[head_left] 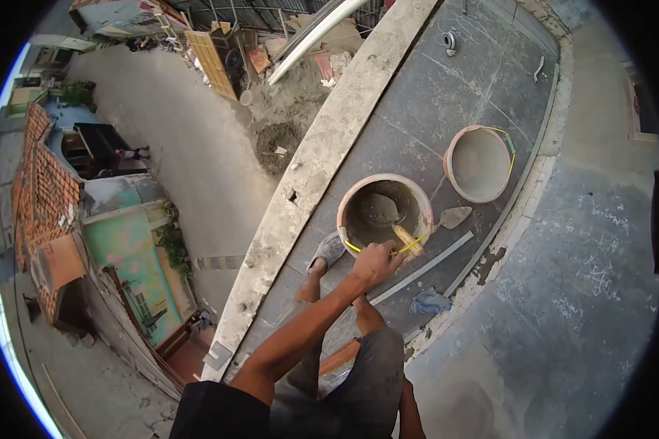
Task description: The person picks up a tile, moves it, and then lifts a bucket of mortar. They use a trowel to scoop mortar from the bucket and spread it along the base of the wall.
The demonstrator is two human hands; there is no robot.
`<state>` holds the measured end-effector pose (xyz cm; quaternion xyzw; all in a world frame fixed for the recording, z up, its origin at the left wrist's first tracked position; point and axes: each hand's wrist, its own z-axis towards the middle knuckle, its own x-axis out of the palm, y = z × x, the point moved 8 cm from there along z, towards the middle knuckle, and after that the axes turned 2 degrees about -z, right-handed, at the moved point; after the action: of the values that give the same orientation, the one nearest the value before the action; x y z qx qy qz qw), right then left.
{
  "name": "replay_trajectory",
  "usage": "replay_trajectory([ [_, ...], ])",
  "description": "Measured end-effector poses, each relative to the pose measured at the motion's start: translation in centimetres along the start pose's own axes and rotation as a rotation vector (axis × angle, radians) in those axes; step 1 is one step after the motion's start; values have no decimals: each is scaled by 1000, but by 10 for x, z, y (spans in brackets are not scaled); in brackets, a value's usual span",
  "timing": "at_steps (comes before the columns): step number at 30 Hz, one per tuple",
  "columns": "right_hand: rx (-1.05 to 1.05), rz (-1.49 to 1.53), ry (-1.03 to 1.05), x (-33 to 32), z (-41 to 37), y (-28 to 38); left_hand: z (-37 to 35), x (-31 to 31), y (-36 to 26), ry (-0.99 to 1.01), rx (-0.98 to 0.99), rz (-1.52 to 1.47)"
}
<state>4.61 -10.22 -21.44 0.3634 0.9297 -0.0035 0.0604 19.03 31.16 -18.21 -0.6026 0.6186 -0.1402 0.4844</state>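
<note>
My left hand [377, 263] is closed on the thin yellow handle of a round bucket [385, 178], at its near rim. Inside lies wet grey mortar with a trowel [382, 210] in it, its wooden handle leaning over the rim just right of my fingers. Beside that bucket, a second trowel's pointed blade [454, 217] rests on the dark floor; its handle end is hard to make out. Farther right stands another bucket [447, 167], grey inside, with a yellow and green handle. Only part of my right arm shows at the bottom; the right hand is out of sight.
A rough concrete ledge [300, 197] borders the floor on the left, with a street [176, 132] far below. Near my feet lie a long flat strip [426, 267] and a blue cloth [430, 301]. A grey wall [556, 293] rises at right. A coiled wire [449, 42] lies farther off.
</note>
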Motion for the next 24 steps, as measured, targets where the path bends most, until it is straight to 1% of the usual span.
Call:
replay_trajectory([
  [2, 111, 324, 74, 13, -35, -6, -30, -18, 9, -94, -30, -45],
  [3, 0, 124, 35, 4, -33, -8, -45, -33, 4, -128, -90, -41],
  [4, -131, -95, 11, -4, -16, 8, -56, -34, 20, -163, -77, -108],
  [5, -104, -41, 14, -1, -21, 20, -70, -42, 25, -177, -111, -107],
  [7, -101, 65, 22, -3, -21, 38, -101, -50, 56, -201, -283, -225],
  [8, -125, 83, 4, -5, -23, 37, -116, -62, 59, -283, -241, -278],
  [9, -212, -111, -53, -4, -25, 38, -131, -67, 77, -322, -282, -287],
  [10, -294, -307, -113, 0, -29, 38, -145, -75, 85, -310, -365, -316],
  [11, -237, -352, -57, 10, -29, 23, -161, -78, 111, -376, -373, -293],
  [12, -173, -401, 0, 17, -32, 12, -175, -85, 121, -404, -420, -263],
  [13, -191, -403, -6, 16, -41, 14, -189, -90, 132, -453, -431, -311],
  [15, -283, -311, 234, 25, -61, 25, -217, -87, 180, -524, -505, -391],
  [16, -301, -325, 229, 17, -62, 35, -227, -86, 192, -540, -493, -403],
  [18, -156, -519, 261, 2, -62, 41, -254, -90, 220, -656, -591, -493],
  [19, -139, -420, 221, -9, -60, 44, -265, -96, 232, -714, -599, -487],
  [20, -154, -426, 208, -22, -55, 53, -275, -100, 242, -770, -609, -485],
  [21, -121, -400, 126, -38, -60, 59, -285, -107, 247, -792, -642, -495],
  [22, -91, -370, 48, -52, -65, 66, -291, -113, 248, -791, -633, -504],
  [23, -98, -396, 9, -65, -65, 78, -296, -121, 252, -846, -684, -540],
  [24, -94, -420, -27, -70, -71, 88, -311, -124, 270, -895, -744, -570],
])
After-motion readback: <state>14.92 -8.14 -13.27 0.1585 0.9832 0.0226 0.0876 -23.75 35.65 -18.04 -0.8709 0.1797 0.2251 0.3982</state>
